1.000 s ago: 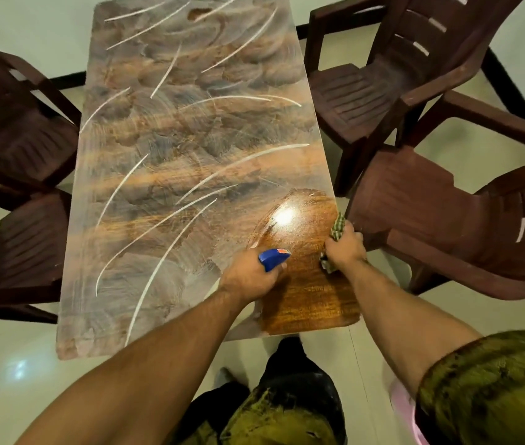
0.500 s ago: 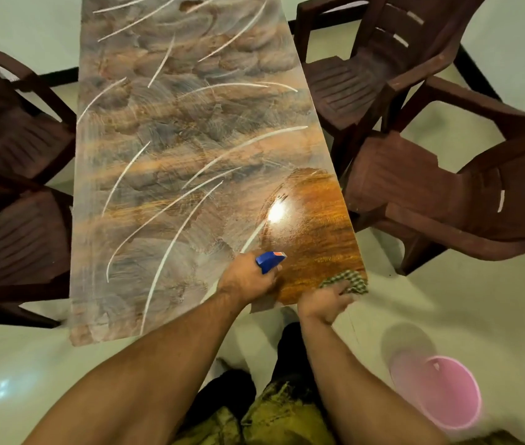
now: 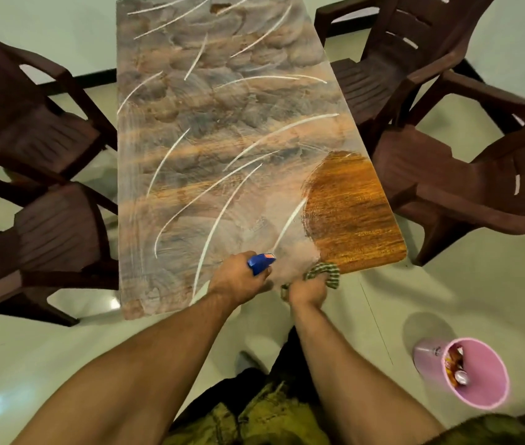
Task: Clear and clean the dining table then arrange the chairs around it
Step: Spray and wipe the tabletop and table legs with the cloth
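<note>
At the desk near edge, left hand grips spray bottle; right hand beside it clutches checked cloth.

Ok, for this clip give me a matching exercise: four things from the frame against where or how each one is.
Things:
1. spray bottle
2. checked cloth
3. pink bin
4. table

States:
A. stands on the floor, rubbish inside
B. gripped by the left hand
C. mostly smeared with cleaner, one near corner wiped
D. gripped by the right hand at the near edge

Pairs: 1-B, 2-D, 3-A, 4-C
</note>
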